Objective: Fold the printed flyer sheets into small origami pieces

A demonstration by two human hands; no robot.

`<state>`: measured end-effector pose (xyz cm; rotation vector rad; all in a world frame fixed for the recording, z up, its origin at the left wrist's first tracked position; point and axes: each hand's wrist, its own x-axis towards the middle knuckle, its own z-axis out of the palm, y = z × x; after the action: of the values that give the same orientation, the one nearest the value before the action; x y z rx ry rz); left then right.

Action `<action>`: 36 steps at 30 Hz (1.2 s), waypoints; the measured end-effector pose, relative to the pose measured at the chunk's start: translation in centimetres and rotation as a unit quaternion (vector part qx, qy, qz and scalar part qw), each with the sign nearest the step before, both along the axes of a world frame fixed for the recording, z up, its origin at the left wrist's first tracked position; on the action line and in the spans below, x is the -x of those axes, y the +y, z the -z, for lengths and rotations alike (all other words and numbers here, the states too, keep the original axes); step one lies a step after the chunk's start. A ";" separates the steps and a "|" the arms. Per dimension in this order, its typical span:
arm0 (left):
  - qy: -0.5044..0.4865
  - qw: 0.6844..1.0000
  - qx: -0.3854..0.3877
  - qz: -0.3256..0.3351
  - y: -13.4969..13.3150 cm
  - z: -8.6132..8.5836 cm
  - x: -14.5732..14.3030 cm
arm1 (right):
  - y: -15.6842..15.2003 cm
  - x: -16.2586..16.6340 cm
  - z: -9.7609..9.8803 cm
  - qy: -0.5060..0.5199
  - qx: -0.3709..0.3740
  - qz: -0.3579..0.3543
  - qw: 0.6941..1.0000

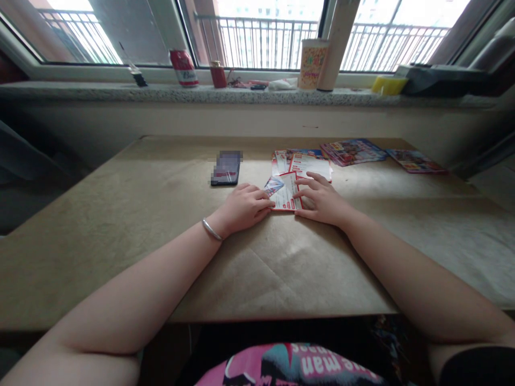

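Observation:
A small printed leaflet [288, 197], white with red edging, lies on the table between my hands. Its upper left part is folded over, showing a blue and white picture side. My left hand [246, 208], with a silver bangle on the wrist, has its fingers together and closed on the leaflet's left edge; the thumb is partly hidden. My right hand [321, 199] rests on the leaflet's right edge, fingers spread apart. Just beyond it lie more white-and-red leaflets [310, 165], partly overlapped by the one in my hands.
A phone [226, 169] lies left of the leaflets on the cloth-covered table [120, 230]. Colourful leaflets [354, 151] are stacked at the back right, with another pile [416, 160] beside them. The windowsill [241, 95] holds a red can [184, 68] and a paper cup [313, 64].

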<state>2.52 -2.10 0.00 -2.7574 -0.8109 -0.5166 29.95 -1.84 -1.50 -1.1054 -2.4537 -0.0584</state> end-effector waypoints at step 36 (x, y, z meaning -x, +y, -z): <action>-0.016 0.994 0.100 0.040 0.5 0.8 0.1 | -0.5 0.8 -0.6 0.152 0.234 0.029 0.960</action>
<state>2.38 -1.57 -0.79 -2.9830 -0.8018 -0.5210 29.15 -2.32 -0.85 -1.2632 -2.2073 0.6567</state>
